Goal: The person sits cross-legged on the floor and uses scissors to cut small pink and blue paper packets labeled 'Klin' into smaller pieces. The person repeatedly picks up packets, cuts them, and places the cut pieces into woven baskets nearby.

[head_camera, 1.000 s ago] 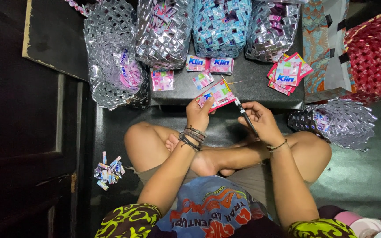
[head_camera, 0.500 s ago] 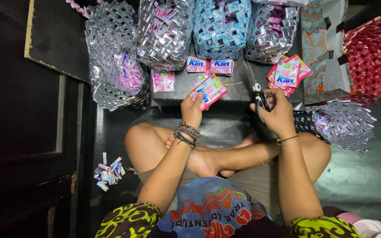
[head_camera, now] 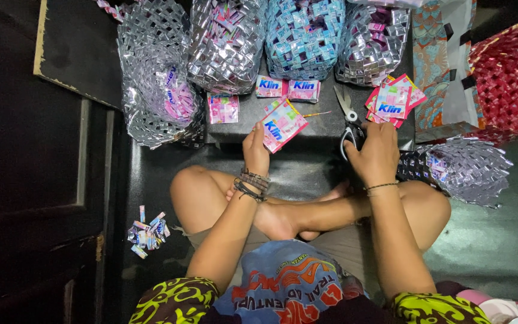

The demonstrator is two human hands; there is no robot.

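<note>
A flat pink plastic sachet sits pinched at its lower corner in the left hand, over the near edge of the low dark desk. Just right of the sachet, the right hand closes over the handles of grey metal scissors, hiding them; blades lie on the desk. Woven silver foil baskets behind are cut off at top.
</note>
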